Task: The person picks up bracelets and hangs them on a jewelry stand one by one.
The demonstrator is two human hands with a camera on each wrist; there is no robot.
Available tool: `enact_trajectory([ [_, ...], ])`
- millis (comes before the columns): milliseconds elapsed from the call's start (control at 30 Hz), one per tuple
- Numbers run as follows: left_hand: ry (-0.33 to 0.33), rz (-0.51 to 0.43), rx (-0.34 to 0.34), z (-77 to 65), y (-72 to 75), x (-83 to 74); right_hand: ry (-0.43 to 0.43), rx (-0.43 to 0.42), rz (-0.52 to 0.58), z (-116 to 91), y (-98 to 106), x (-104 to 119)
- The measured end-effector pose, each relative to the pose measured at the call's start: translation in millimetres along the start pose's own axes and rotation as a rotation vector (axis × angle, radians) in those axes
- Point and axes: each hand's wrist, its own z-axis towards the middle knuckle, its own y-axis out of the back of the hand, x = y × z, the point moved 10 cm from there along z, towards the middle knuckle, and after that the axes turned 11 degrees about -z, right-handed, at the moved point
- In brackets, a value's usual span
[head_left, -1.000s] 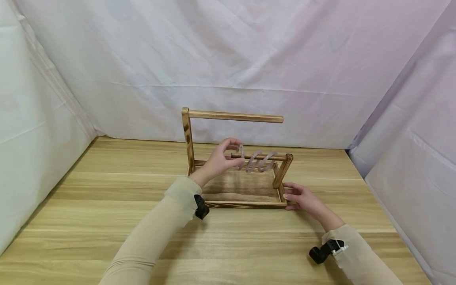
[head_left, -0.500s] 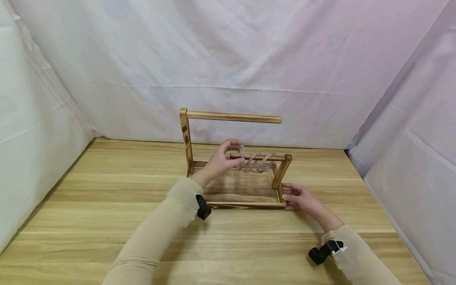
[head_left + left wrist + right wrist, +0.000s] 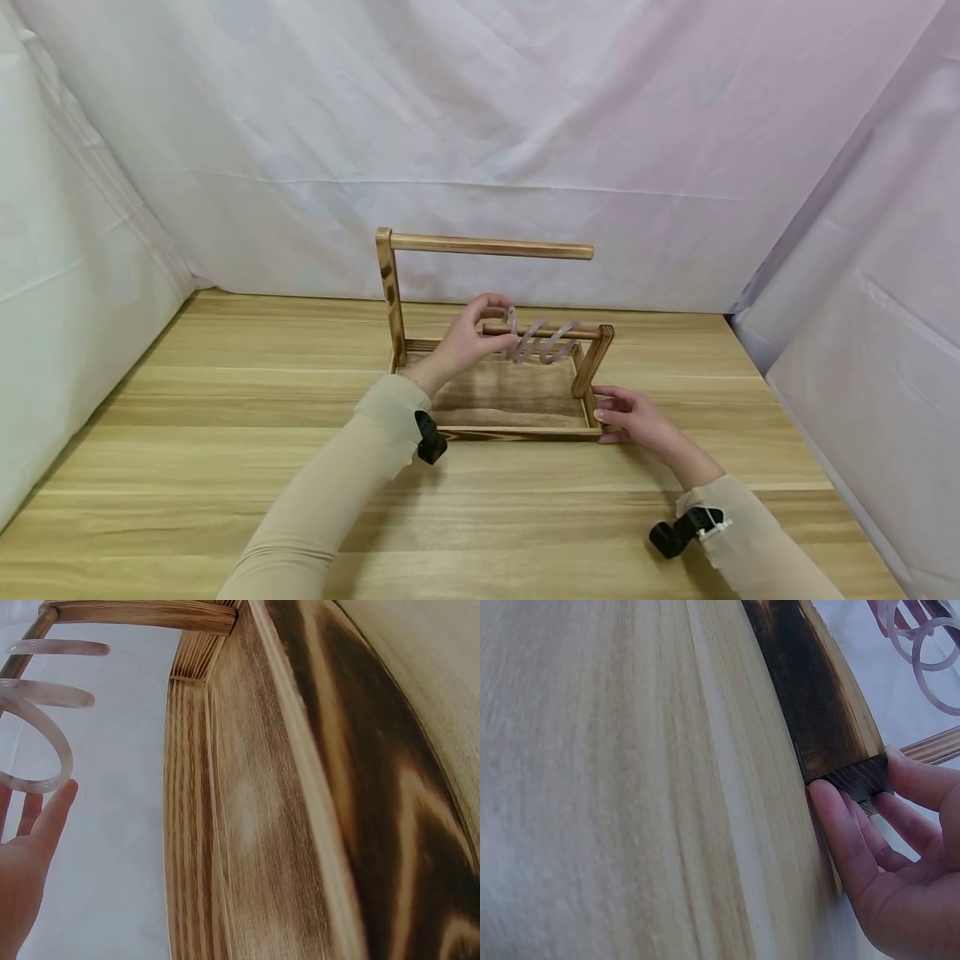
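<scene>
A wooden stand with a shallow tray base carries a low bar on its right post. Three pale, translucent bangles hang around this bar. My left hand pinches the leftmost bangle between thumb and fingers, near the bar's free left end. Further along the bar, the middle bangle and the rightmost bangle hang tilted. At the tray's right end my right hand grips the corner, its thumb on top and its fingers against the outer side, as the right wrist view shows.
Above and behind, a longer upper bar reaches right from the tall left post, its right end free. The stand rests on a wood-grain table. White cloth encloses the back and both sides.
My left hand has moved slightly right along the low bar with the leftmost bangle, now closer to the middle one. The right hand keeps its grip on the tray corner.
</scene>
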Motion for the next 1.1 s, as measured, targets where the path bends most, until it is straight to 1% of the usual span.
enact_trajectory([
  [300,-0.001,-0.014,0.010,0.2,-2.8,1.8,0.011,0.007,0.010,0.5,-0.8,0.7],
  [567,0.048,-0.068,0.034,-0.8,-5.1,4.0,0.004,0.003,0.011,0.7,-0.2,-0.8],
  [667,0.049,-0.075,0.043,-0.9,-5.5,4.2,0.010,0.004,0.008,0.9,-0.1,-0.9],
  [933,0.010,0.002,0.026,-1.8,-4.6,4.8,0.013,0.008,0.013,0.9,-0.5,-0.4],
  [1100,0.021,0.014,0.014,-3.3,-2.5,6.9,0.014,0.008,0.017,0.7,-0.2,-0.6],
])
